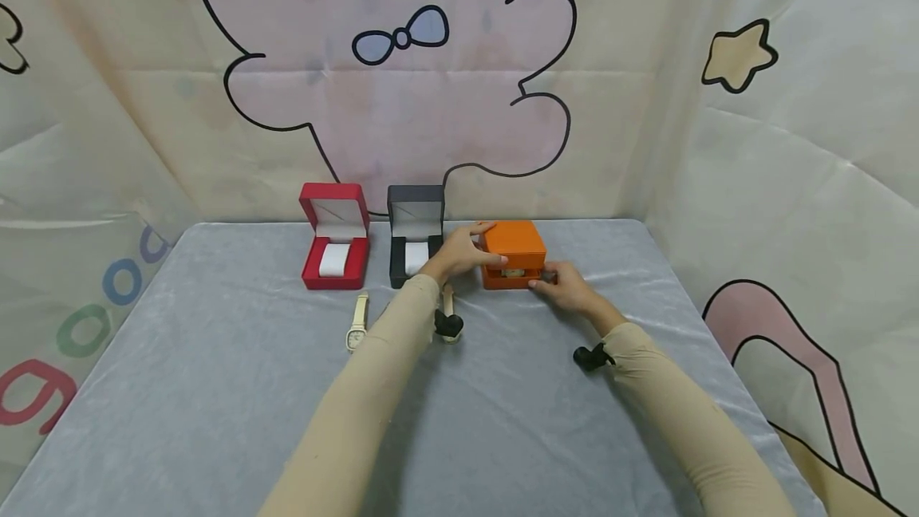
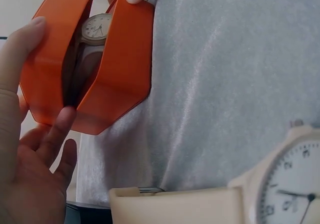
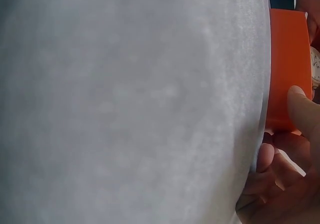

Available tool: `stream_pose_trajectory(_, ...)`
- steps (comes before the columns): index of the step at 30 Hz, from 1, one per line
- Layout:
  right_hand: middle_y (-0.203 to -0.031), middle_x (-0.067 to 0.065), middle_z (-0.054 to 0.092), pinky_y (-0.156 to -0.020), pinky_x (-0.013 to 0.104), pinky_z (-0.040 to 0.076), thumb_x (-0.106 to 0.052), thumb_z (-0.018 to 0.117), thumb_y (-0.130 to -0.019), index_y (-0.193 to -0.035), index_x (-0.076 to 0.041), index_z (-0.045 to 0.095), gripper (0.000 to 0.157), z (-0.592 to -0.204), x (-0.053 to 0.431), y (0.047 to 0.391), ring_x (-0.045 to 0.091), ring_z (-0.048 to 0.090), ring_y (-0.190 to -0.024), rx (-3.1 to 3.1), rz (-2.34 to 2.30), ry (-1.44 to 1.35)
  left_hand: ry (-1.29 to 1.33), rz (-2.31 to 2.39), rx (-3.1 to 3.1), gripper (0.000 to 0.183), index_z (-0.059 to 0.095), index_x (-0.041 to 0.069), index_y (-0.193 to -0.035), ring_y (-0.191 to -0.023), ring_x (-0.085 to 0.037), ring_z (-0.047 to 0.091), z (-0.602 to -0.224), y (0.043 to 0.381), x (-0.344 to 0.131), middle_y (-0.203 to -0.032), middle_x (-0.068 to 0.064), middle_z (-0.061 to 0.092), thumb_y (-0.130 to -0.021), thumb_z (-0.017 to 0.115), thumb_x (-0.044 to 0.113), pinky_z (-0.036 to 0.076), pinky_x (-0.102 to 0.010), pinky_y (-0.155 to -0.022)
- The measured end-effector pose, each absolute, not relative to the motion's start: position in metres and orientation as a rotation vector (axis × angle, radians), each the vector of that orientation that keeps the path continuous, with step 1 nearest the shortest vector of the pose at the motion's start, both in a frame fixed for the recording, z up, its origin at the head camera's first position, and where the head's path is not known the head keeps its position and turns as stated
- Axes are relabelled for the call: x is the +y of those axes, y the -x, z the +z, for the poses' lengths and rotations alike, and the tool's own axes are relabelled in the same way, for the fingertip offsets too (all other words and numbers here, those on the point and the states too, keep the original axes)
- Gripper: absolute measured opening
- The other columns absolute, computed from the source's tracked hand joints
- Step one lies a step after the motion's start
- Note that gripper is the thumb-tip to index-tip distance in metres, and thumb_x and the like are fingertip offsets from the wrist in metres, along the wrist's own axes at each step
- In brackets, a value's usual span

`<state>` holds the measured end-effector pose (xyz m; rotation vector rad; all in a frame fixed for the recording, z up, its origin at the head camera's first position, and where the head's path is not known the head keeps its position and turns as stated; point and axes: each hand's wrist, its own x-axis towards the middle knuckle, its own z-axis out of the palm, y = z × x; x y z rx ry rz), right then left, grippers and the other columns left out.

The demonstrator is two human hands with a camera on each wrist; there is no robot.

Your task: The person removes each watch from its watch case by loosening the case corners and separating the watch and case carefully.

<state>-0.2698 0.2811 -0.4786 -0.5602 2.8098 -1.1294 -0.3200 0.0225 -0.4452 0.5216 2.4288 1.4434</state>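
Head view: both hands (image 1: 459,253) on ajar orange box (image 1: 514,241), watch (image 1: 513,272) inside.

A booth-like enclosure, with cartoon-printed fabric walls (image 1: 804,198) on three sides of a grey cloth-covered table (image 1: 215,373).

Long, plain, slightly creased beige sleeves (image 1: 692,413), with a small rounded black device (image 1: 590,357) at each cuff (image 1: 626,339)
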Motion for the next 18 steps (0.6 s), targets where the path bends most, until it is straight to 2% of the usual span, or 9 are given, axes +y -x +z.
stream_pose_trajectory(4, -0.097, 0.022, 0.07, -0.063, 0.026, 0.043, -0.008, 0.07, -0.094, -0.111, 0.007, 0.069, 0.024, -0.4795, 0.2807, 0.2702, 0.015, 0.05, -0.07, 2.806, -1.139, 0.549, -0.502, 1.486, 2.4, 0.087, 0.044, 0.028, -0.154, -0.113, -0.023, 0.059, -0.4462, 0.3192, 0.0222, -0.161, -0.003, 0.04, -0.079, 0.085, 0.044, 0.051, -0.039, -0.095)
stream_pose_trajectory(9, -0.099, 0.022, 0.07, -0.065, 0.026, 0.044, -0.008, 0.069, -0.094, -0.114, 0.008, 0.069, 0.026, -0.4805, 0.2792, 0.2704, 0.015, 0.051, -0.072, 2.792, -1.14, 0.533, -0.446, 1.531, 2.374, 0.083, 0.046, 0.03, -0.152, -0.111, -0.022, 0.059, -0.4457, 0.3182, 0.0218, -0.15, -0.006, 0.051, -0.08, 0.083, 0.046, 0.05, -0.037, -0.092)
stream_pose_trajectory(12, -0.106, 0.023, 0.071, -0.066, 0.026, 0.045, -0.009, 0.069, -0.094, -0.119, 0.009, 0.068, 0.031, -0.4799, 0.2789, 0.2701, 0.015, 0.053, -0.074, 2.785, -1.149, 0.524, -0.409, 1.56, 2.361, 0.08, 0.048, 0.031, -0.151, -0.11, -0.022, 0.06, -0.445, 0.3184, 0.0222, -0.143, -0.008, 0.056, -0.081, 0.082, 0.048, 0.05, -0.037, -0.091)
stream_pose_trajectory(15, -0.111, 0.026, 0.07, -0.066, 0.025, 0.046, -0.008, 0.069, -0.094, -0.122, 0.01, 0.066, 0.034, -0.4796, 0.2798, 0.27, 0.015, 0.053, -0.075, 2.792, -1.148, 0.536, -0.381, 1.579, 2.36, 0.079, 0.049, 0.031, -0.15, -0.112, -0.025, 0.06, -0.4453, 0.3199, 0.0237, -0.142, -0.009, 0.057, -0.081, 0.081, 0.051, 0.05, -0.04, -0.095)
stream_pose_trajectory(18, -0.108, 0.027, 0.07, -0.064, 0.024, 0.045, -0.008, 0.069, -0.094, -0.119, 0.011, 0.066, 0.032, -0.48, 0.281, 0.2701, 0.013, 0.052, -0.072, 2.806, -1.144, 0.557, -0.35, 1.599, 2.355, 0.078, 0.05, 0.033, -0.15, -0.127, -0.028, 0.055, -0.4464, 0.3219, 0.0258, -0.152, -0.01, 0.05, -0.081, 0.08, 0.054, 0.046, -0.047, -0.107)
